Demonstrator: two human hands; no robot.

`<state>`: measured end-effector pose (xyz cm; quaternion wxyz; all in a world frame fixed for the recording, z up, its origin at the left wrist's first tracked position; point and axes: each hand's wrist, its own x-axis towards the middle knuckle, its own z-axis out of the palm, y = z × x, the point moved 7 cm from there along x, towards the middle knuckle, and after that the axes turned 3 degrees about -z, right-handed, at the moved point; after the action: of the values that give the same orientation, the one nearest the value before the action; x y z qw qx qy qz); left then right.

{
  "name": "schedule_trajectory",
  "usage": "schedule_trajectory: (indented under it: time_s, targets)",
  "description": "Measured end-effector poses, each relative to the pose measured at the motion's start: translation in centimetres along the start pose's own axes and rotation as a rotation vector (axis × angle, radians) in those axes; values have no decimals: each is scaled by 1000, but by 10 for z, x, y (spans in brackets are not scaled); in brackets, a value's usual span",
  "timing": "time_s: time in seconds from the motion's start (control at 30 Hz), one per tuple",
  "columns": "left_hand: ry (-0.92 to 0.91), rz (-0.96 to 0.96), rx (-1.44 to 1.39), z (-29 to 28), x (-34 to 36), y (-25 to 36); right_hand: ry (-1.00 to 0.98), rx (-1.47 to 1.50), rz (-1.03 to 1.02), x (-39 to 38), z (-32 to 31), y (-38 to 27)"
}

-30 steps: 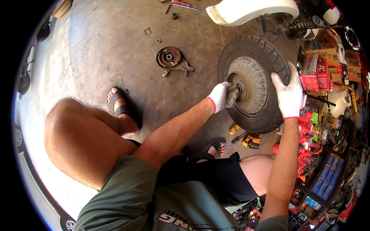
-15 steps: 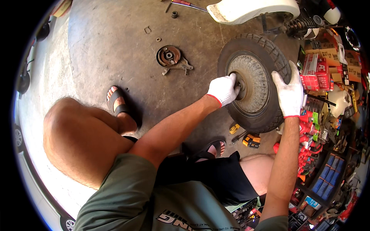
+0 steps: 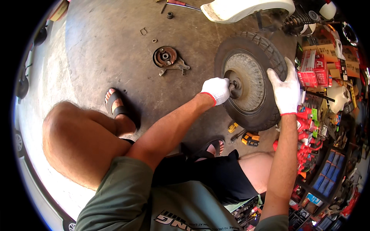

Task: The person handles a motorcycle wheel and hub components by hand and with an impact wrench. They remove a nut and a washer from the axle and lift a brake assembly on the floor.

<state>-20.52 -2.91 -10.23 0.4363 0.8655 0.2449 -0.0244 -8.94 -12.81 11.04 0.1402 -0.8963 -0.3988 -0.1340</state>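
Observation:
A spoked-look wheel with a knobbly black tyre stands upright on the floor at centre right, its grey hub side facing left. My left hand, in a white glove, is closed around a dark metal axle that sticks out of the hub centre; most of the axle is hidden by the fist. My right hand, also gloved, rests against the tyre's tread on its right side, thumb and fingers stretched apart. Left of the wheel, a round brake plate with a metal arm lies on the floor.
Small metal rings and a bushing lie beyond the plate. A white fender is at the top. Near the wheel's base lies a yellow-black battery pack. Red boxes, bottles and a blue-bin rack crowd the right.
My left hand has pulled back leftward and slightly down from the hub, and the metal piece in it now shows. My right hand stays on the tyre. The whole view has shifted slightly.

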Motion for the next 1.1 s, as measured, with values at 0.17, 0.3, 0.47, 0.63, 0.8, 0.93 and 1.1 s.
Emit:
schedule_trajectory:
  time_s: [0.17,0.3,0.47,0.63,0.8,0.93,1.1]
  targets:
    - [-3,-29,-24,3,0,3,15,-33,-1,-3,-2,1]
    - [5,-31,-32,2,-1,-1,13,2,13,-4,-3,-1]
    - [2,3,-42,-2,-5,-3,15,53,-8,-7,-5,-3]
    - [-10,-6,-28,0,-5,-1,24,1,-8,-7,-5,-4]
    - [-4,-18,-55,3,-7,-2,8,6,-13,-9,-6,-6]
    - [3,-11,-48,1,-8,-6,-1,48,-6,-9,-2,-3]
    - [-6,-8,-76,-1,-6,-1,3,25,-2,-7,-5,-1]
